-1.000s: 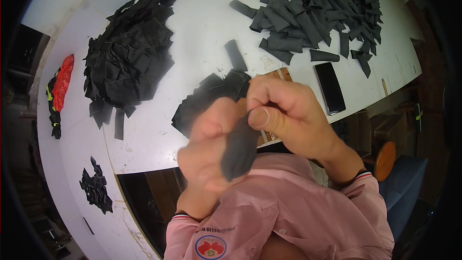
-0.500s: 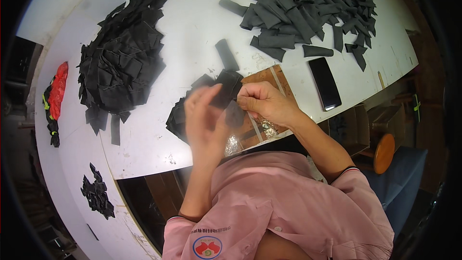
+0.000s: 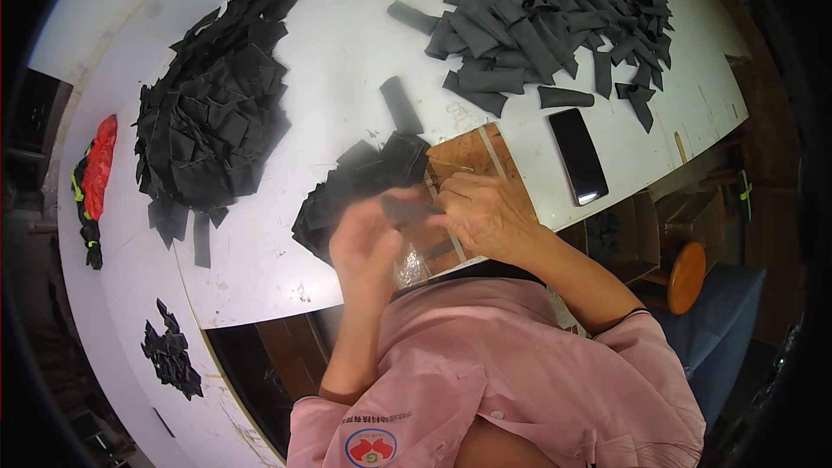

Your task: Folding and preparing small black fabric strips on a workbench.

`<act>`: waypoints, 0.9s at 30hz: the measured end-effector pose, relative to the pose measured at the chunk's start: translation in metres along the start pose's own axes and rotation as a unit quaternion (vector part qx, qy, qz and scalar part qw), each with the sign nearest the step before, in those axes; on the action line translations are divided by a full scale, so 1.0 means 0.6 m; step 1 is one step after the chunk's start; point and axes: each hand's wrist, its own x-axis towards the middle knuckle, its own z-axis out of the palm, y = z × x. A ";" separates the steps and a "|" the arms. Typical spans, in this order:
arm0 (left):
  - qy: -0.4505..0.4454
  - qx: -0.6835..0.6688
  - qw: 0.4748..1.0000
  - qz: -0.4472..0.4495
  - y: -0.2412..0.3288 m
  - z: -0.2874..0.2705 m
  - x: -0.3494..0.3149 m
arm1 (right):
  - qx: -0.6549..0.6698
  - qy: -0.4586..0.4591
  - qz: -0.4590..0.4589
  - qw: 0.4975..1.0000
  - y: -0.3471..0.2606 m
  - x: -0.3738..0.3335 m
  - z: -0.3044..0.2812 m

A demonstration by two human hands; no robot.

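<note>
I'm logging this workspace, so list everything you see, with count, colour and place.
Large cloth pile: 1, black, left
Strip pile: 1, dark grey, upper right
Lone strip: 1, dark grey, upper centre
Near pile: 1, black, beyond left hand
Small pile: 1, black, lower left
Bundle: 1, red, black and yellow-green, far left
Phone: 1, black, right of board
Board: 1, brown, centre
Boxes: at least 2, brown, right
Disc: 1, orange-brown, right
Furniture: 1, blue, lower right
Tabletop: at least 1, white, beneath piles
Shirt: 1, pink, bottom
Held piece: 1, dark, between hands, blurred
Left hand: 1, bare, centre
Right hand: 1, bare, centre
</note>
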 end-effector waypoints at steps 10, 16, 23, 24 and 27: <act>-0.110 0.316 0.942 0.022 0.027 0.044 0.035 | 0.148 0.007 0.030 0.988 0.043 -0.023 0.037; -0.065 0.149 0.986 0.048 0.039 0.056 0.023 | 0.100 -0.050 0.061 0.992 0.031 -0.014 0.019; 0.049 -0.132 0.989 0.047 0.054 0.033 0.023 | 0.007 -0.073 0.033 0.997 -0.010 0.017 -0.031; 0.055 -0.141 0.988 0.029 0.046 0.025 0.023 | 0.007 -0.073 0.034 0.997 -0.006 0.011 -0.015; 0.025 -0.052 0.998 0.038 0.028 0.019 0.010 | -0.004 -0.036 0.009 0.999 0.006 -0.001 0.019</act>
